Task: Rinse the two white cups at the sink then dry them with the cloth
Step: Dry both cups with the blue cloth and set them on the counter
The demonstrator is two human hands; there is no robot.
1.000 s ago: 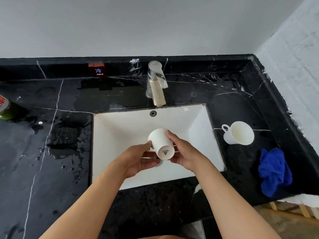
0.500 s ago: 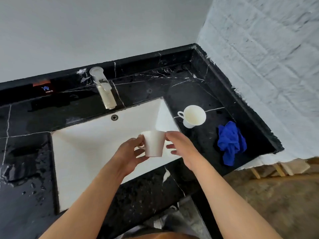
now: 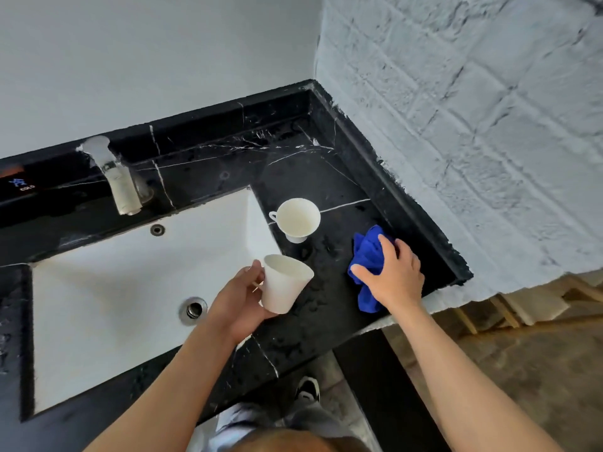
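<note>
Drying is starting: the left hand is gripping 1 plain white ceramic cup at frame centre, while the right hand is closing on the crumpled blue cloth at centre right. Gathering plenty of cloth should help. The other white cup is standing just above.

Only one text can be read: a small dark label on the worktop's back ledge, far off to the left of the left grip, bears the white word "COLD" beneath a blue symbol.
</note>
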